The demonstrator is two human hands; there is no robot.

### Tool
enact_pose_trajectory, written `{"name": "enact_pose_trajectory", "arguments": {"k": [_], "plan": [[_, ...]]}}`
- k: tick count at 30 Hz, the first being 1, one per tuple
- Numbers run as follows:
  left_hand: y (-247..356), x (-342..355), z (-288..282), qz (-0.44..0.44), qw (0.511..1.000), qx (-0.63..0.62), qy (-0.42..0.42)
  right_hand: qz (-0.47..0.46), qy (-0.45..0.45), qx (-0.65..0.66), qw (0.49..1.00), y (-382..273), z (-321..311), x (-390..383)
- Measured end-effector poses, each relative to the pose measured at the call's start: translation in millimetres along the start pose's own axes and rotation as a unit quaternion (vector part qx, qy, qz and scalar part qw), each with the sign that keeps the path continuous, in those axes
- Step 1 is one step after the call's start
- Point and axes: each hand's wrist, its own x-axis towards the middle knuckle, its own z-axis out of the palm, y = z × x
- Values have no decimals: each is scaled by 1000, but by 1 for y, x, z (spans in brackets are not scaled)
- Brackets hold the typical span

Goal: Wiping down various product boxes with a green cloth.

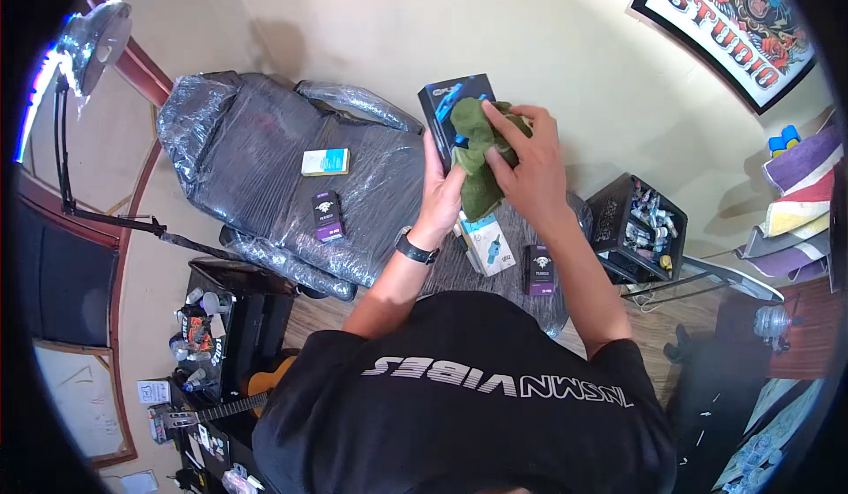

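Observation:
My left hand [439,198] grips a black box with blue artwork [452,97] from its near left side, holding it tilted above a plastic-wrapped recliner [265,132]. My right hand [536,167] is closed on a bunched green cloth [481,192], which lies against the box's face and covers much of it. Under my hands, on the wrapped seat, rests a white box with a blue picture [490,247], partly hidden by the cloth. To its right is a black and purple box [539,271]. Farther left lie another black and purple box [327,216] and a white and blue box [326,162].
A black cart with bottles [649,229] stands at the right of the recliner. Striped towels [799,203] hang at the far right. A wrapped lamp [97,44] reaches in on the left. A guitar [265,384] and a cluttered black shelf [216,362] are at the lower left.

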Motion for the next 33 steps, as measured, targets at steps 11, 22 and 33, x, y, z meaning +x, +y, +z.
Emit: {"name": "enact_pose_trajectory", "arguments": {"k": [11, 22, 33], "plan": [[8, 6, -2, -6, 989, -142, 31, -26, 31, 8, 999, -6, 32, -23], [18, 12, 5, 244, 819, 505, 120, -108, 38, -20, 993, -4, 42, -29], [21, 12, 4, 271, 828, 488, 53, -114, 73, -24, 991, 1, 38, -14]]}}
